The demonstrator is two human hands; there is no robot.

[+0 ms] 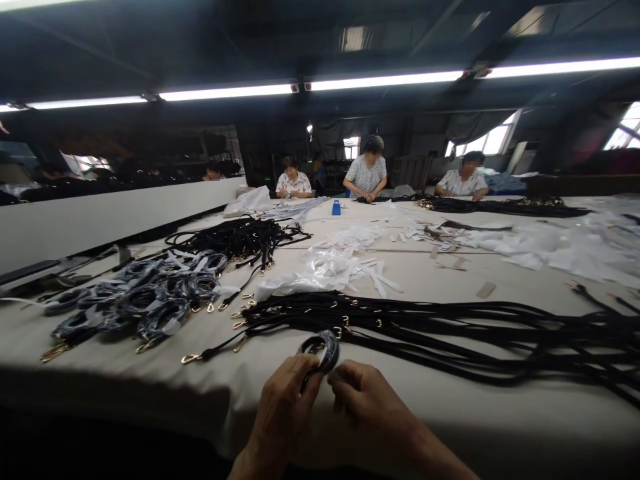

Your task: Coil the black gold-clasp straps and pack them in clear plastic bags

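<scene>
Near the front edge of the table, my left hand [284,400] grips a coiled black strap [327,348] that looks wrapped in clear plastic. Just right of the coil, my right hand [367,393] has its fingers pinched together close to the coil's lower side; what they hold, if anything, is too small to make out. Beyond both hands lies a long bundle of black straps [420,317] with gold metal clasps, stretching off to the right. One gold snap hook [191,359] sticks out at the bundle's left end.
Several wrapped coils [143,298] are heaped at the left, with a tangle of black straps [233,237] behind them. Clear plastic bags [325,263] lie mid-table. A small blue object [336,208] stands farther back. Three people, one of them a standing person [367,172], work across the table.
</scene>
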